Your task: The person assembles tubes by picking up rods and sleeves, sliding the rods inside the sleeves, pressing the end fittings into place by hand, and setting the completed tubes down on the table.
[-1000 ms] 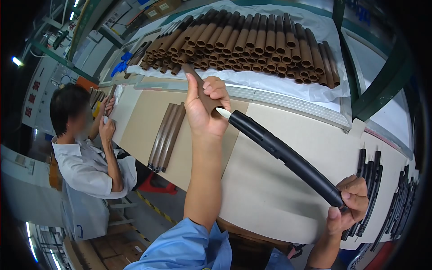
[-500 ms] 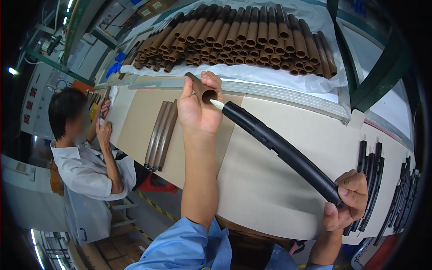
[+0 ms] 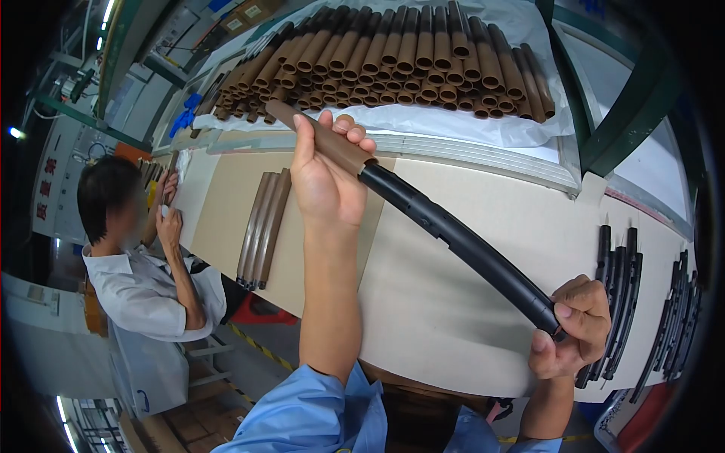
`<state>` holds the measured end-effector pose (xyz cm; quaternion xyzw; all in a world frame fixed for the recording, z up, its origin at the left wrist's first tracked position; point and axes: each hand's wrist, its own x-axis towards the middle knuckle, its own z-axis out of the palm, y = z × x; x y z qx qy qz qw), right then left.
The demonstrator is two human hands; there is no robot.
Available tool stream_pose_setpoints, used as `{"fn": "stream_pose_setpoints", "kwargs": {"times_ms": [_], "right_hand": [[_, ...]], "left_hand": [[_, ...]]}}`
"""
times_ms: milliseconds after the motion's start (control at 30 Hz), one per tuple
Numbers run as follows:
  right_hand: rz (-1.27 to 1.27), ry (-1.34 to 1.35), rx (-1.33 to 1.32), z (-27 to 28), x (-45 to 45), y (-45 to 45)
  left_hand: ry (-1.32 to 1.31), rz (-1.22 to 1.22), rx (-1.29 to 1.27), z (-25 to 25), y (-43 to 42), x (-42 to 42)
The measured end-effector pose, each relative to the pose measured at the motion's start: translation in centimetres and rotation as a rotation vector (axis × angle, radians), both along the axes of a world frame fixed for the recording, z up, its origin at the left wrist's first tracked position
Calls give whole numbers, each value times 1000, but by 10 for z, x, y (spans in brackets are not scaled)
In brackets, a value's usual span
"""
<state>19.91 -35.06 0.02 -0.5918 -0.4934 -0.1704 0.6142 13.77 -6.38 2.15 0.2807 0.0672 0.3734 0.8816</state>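
Brown tube (image 3: 343,151) curled firmly in my left grip (image 3: 328,181); my right grip (image 3: 580,325) pinches the black rod (image 3: 483,258) by its lower end. Beside my left fingers, the rod's tip has just vanished inside the tube, so they look lined up.

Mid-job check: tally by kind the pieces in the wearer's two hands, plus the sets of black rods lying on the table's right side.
Brown tube, in the left hand: 1
Black rod, in the right hand: 1
Black rod sets, inner set and outer set: 2
Total: 4
Rods within each set overlap too much to count singly.
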Motion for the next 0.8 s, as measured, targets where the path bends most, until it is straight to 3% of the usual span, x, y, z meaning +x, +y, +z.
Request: {"fn": "stream_pose_setpoints", "kwargs": {"times_ms": [367, 533, 633, 800], "right_hand": [[31, 4, -87, -3, -1, 11], [-14, 86, -197, -29, -14, 41], [-48, 341, -88, -39, -16, 55], [-107, 473, -26, -53, -10, 56]], "left_hand": [[44, 48, 134, 4, -15, 5], [146, 40, 345, 8, -48, 14], [169, -1, 534, 7, -86, 22], [66, 25, 772, -8, -119, 27]]}}
